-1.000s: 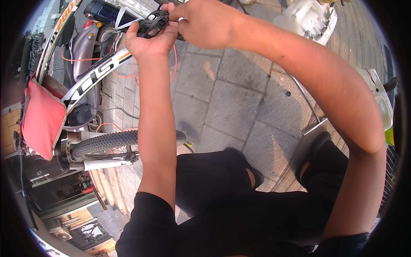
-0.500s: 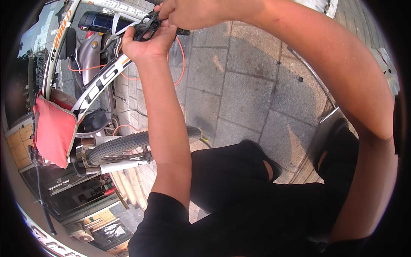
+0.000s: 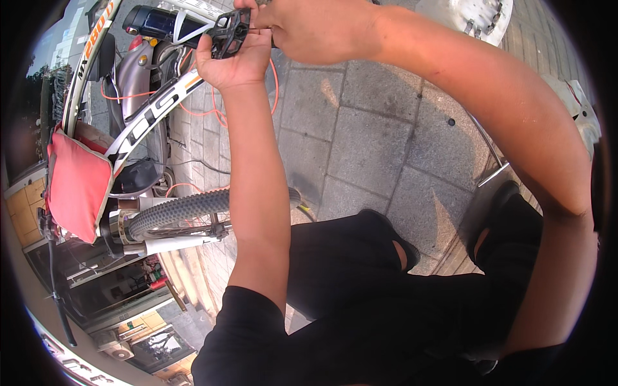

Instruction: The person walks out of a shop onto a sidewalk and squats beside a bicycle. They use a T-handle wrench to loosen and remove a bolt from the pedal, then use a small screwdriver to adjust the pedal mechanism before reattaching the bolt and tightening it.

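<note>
Near the top edge, my left hand [image 3: 237, 67] is palm up, its thumb and fingers around a black bicycle pedal [image 3: 232, 33]. Against the pedal's right side is my right hand [image 3: 315, 29], its fingers curled closed; whatever they grip is hidden. Both hands are beside the white bicycle frame [image 3: 151, 119], which bears dark lettering and runs down the left side. A red cloth bag [image 3: 78, 186] covers part of its front. Below that, the knobby front wheel [image 3: 177, 212] passes behind my left forearm.
A grey motor scooter [image 3: 136, 80] stands beyond the frame, with an orange cable [image 3: 275, 96] looping on the paving. At the upper right are a white basin [image 3: 460, 13] holding small metal parts and a metal rod [image 3: 486, 138]. A shopfront lines the lower left.
Both hands have shifted slightly right, and the pedal has turned so its open cage shows more. My right hand sits a little lower. More of the white basin shows.
</note>
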### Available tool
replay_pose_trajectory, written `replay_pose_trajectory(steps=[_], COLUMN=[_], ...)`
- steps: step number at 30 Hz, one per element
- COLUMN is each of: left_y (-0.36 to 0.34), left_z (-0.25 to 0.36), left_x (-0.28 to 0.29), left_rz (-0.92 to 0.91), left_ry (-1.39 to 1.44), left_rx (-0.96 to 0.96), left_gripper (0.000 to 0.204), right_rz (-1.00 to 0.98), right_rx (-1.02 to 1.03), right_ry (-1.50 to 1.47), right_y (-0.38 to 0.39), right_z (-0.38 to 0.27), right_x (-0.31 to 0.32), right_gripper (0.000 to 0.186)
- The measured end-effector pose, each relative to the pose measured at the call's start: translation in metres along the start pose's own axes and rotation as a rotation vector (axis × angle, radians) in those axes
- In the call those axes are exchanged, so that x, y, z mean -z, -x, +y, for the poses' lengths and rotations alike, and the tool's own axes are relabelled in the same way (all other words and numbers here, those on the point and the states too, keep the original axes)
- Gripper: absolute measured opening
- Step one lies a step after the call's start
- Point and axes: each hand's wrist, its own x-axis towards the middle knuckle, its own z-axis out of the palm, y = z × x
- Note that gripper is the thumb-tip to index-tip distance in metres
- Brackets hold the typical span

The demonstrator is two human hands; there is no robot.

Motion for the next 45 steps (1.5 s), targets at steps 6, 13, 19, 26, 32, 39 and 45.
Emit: replay_pose_trajectory(steps=[6, 13, 19, 26, 32, 39, 45], left_y=[-0.015, 0.007, 0.002, -0.01, -0.006, -0.003, -0.004], left_z=[0.028, -0.002, 0.002, 0.015, 0.009, 0.0, 0.001], left_x=[0.009, -0.012, -0.007, 0.004, 0.004, -0.005, -0.007], left_rz=[0.069, 0.083, 0.114, 0.033, -0.044, 0.034, 0.044], left_ry=[-0.151, -0.007, -0.016, -0.024, -0.062, -0.082, -0.066], left_rx=[-0.098, 0.022, -0.025, 0.029, -0.003, -0.022, -0.01], left_gripper=[0.058, 0.058, 0.058, 0.074, 0.077, 0.073, 0.072], right_rz=[0.156, 0.053, 0.158, 0.064, 0.056, 0.106, 0.237], right_rx=[-0.013, -0.039, -0.042, -0.011, -0.018, -0.043, -0.072], right_ry=[-0.071, -0.124, 0.078, -0.02, -0.033, -0.124, -0.037], right_y=[-0.009, 0.0, 0.001, -0.001, -0.005, -0.005, -0.002], right_z=[0.002, -0.006, -0.011, 0.0, 0.001, 0.0, -0.003], right_x=[-0.016, 0.003, -0.015, -0.018, -0.026, -0.035, -0.033], right_gripper=[0.022, 0.024, 0.023, 0.021, 0.024, 0.024, 0.026])
